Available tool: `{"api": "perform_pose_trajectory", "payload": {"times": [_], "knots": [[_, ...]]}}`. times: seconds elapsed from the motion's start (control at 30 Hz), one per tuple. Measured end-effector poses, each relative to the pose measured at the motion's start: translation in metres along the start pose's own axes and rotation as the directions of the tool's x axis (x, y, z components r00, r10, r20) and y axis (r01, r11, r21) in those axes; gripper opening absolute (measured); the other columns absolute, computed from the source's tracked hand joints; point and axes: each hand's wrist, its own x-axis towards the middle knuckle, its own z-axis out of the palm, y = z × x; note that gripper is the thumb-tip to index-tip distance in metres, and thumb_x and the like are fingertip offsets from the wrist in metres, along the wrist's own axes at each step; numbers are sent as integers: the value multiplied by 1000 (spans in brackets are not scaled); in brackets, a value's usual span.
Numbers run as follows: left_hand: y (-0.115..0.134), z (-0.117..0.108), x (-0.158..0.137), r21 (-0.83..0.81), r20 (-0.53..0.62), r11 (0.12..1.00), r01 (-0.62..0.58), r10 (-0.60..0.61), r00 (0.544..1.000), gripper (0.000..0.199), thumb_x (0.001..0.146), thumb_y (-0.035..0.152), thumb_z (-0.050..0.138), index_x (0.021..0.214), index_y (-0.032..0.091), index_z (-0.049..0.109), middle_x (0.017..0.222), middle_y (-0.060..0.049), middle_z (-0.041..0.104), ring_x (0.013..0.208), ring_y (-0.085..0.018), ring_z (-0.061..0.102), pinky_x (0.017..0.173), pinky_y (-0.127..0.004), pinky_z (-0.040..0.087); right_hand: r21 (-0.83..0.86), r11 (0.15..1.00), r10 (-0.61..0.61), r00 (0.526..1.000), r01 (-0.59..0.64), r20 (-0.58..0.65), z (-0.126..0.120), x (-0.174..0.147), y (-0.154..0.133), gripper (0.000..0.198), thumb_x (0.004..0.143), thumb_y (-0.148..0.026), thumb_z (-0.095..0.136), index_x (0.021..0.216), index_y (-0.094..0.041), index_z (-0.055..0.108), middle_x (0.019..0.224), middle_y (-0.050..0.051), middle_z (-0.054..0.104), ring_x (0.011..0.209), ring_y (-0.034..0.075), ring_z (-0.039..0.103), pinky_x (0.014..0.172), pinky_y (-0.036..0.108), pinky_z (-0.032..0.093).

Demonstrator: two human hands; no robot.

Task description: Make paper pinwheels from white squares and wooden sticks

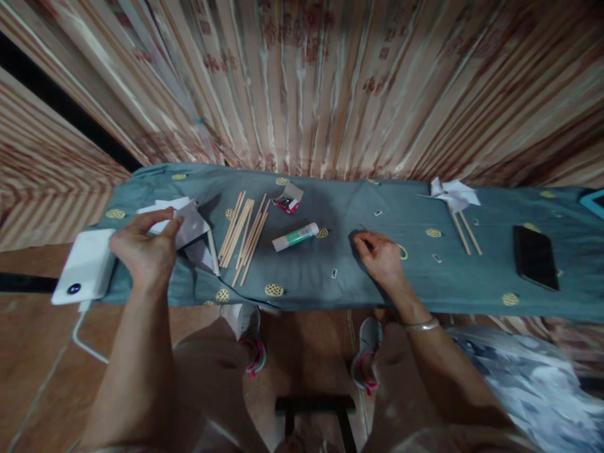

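Observation:
My left hand (147,246) is closed, thumb and fingertips pinching a piece of white paper (192,226) over a small pile of white papers at the left end of the table. On the cloth right of centre rests my right hand (380,257), its fingers pinched together with a thin pin (363,226) sticking out from their tips. Between the hands lie several wooden sticks (245,233), a glue stick (296,237) and a small open red box (287,200) with dark bits inside. Farther right are white paper pinwheels (455,194) on wooden sticks.
A patterned green cloth (302,283) covers the narrow table. On it are a white power bank (87,264) with a cable at the left edge, a white rod (213,251) beside the papers and a black phone (535,257) at the right. A pleated curtain (311,88) hangs behind.

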Motion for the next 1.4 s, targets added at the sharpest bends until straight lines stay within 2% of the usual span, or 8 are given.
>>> {"api": "perform_pose_trajectory", "payload": {"times": [0.2,0.3,0.43,0.63,0.83,0.97,1.1,1.4], "knots": [[89,23,-52,-322,171,938,129,-77,982,15,55,24,81,68,17,75,56,3,67,50,-8,54,52,-20,45,206,978,47,995,-28,-87,-17,-4,-17,26,88,-38,55,96,-22,74,97,8,76,89,24,70,86,39,53],[111,46,-91,-372,525,843,388,-154,837,18,52,28,82,65,19,75,60,1,69,51,-10,55,51,-22,47,385,921,107,988,-59,-107,-30,-7,-30,31,88,-42,58,108,-22,70,107,8,74,96,22,68,88,38,53],[118,72,-130,-314,771,789,528,-113,627,22,55,34,82,67,18,75,63,-1,69,57,-13,59,55,-24,48,562,825,40,998,-59,46,-40,-14,-44,32,86,-44,62,109,-23,70,122,8,69,118,23,61,98,39,48],[126,92,-151,-197,907,786,586,-81,414,25,63,40,78,73,17,76,64,-2,68,55,-12,56,51,-22,44,660,659,36,891,-362,452,-41,-21,-46,21,79,-40,67,82,-19,72,75,1,72,69,14,64,64,25,50],[133,107,-156,-221,910,811,542,-29,415,25,65,43,75,69,19,76,67,-3,71,60,-15,59,55,-23,46,745,481,167,882,-463,440,-37,-19,-28,28,70,-46,75,74,-19,67,67,-2,66,60,11,56,56,22,43],[136,111,-158,-222,926,837,500,20,378,23,68,40,73,68,18,76,64,-2,70,58,-14,58,55,-23,45,737,432,77,836,-519,544,-37,-19,-21,29,72,-46,73,80,-19,68,70,-2,65,59,10,54,55,22,40],[140,113,-158,-196,953,858,476,52,298,22,68,39,72,68,17,75,64,-3,70,57,-14,58,55,-23,45,683,565,18,834,-463,551,-36,-18,-21,17,76,-34,67,78,-17,69,65,-3,62,57,9,50,54,22,36],[136,123,-156,-241,916,947,210,151,371,21,69,40,64,61,21,70,60,-1,68,57,-17,60,55,-24,44,471,831,69,896,-295,439,-33,-17,-25,8,73,-18,62,73,-18,70,64,-5,63,58,8,50,56,21,35]]}}
